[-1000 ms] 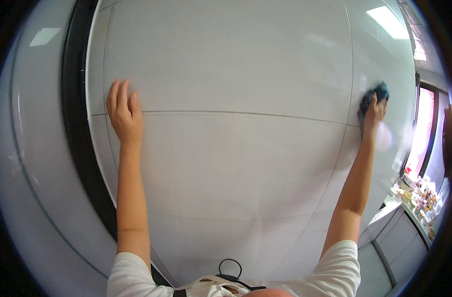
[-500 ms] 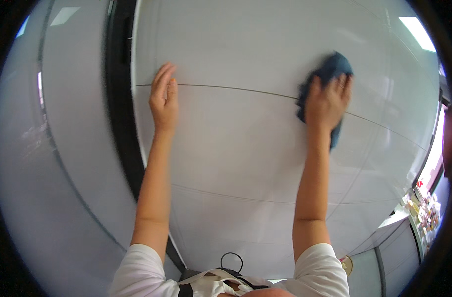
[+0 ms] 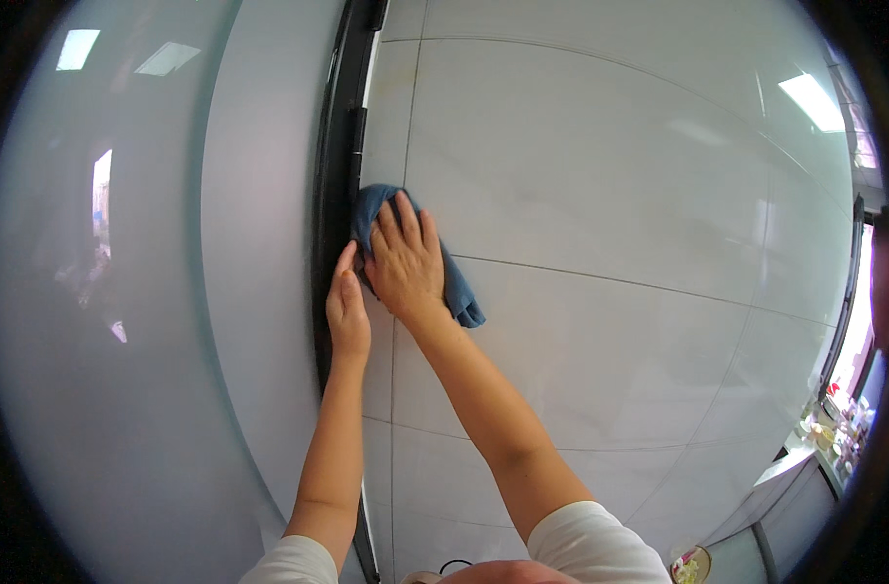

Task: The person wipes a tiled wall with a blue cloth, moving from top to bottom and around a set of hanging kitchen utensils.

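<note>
A blue cloth (image 3: 461, 292) is pressed against the white tiled wall (image 3: 581, 224), close to the wall's left edge. My right hand (image 3: 406, 258) lies over it with fingers stretched, holding it to the tiles; one end of the cloth sticks out below and right of the hand. Just left of it, my left hand (image 3: 350, 311) is open, its fingers straight and pointing up. It sits along the dark frame (image 3: 335, 214), its fingertips close by the cloth. Whether they touch the cloth or the frame, I cannot tell.
Left of the frame stands a glossy grey-white panel (image 3: 259, 195) with lights mirrored in it. At the far right are a window (image 3: 858, 292) and a ledge with small colourful things (image 3: 839, 428). A round container (image 3: 691, 565) is low on the right.
My right hand has brought the cloth from the right part of the wall across to the left edge, beside my left hand. The view has shifted leftward.
</note>
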A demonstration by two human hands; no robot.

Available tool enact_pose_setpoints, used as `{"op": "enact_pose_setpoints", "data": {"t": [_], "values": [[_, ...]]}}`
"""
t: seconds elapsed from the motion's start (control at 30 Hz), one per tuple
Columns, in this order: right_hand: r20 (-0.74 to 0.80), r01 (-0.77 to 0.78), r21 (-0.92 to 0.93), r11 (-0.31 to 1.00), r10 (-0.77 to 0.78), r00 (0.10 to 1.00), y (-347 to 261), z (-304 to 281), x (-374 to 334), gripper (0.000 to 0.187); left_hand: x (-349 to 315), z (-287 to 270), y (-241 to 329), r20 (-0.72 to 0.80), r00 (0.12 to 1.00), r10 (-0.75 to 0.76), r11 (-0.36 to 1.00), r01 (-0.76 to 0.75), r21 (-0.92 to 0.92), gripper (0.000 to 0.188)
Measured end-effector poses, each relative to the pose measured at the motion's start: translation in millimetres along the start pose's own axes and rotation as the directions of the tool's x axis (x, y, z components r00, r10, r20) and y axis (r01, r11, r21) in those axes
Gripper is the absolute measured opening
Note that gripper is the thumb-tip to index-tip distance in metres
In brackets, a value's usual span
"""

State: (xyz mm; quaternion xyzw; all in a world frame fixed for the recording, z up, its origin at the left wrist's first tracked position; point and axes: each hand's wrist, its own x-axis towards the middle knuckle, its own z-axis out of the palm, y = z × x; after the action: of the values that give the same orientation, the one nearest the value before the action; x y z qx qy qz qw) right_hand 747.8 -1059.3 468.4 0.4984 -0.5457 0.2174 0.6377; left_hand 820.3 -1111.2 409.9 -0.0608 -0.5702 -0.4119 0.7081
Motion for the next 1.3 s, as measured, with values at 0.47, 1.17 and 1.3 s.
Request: {"op": "enact_pose_setpoints", "data": {"t": [0.47,1.17,1.3], "values": [[-0.223,-0.301,-0.244,0.922,0.248,0.943,146,-101,-90,0.053,12,51,-21,0.226,0.855,0.466,0.406,-0.433,0.805,0.047],[-0.405,-0.509,-0.371,0.776,0.359,0.841,176,-116,-150,0.049,5,33,-17,0.35,0.829,0.437,0.671,-0.559,0.487,0.039],[-0.206,-0.33,-0.366,0.87,0.27,0.941,70,-72,-81,0.033,-20,-18,-17,0.077,0.954,0.291,0.881,-0.298,0.367,0.038]]}}
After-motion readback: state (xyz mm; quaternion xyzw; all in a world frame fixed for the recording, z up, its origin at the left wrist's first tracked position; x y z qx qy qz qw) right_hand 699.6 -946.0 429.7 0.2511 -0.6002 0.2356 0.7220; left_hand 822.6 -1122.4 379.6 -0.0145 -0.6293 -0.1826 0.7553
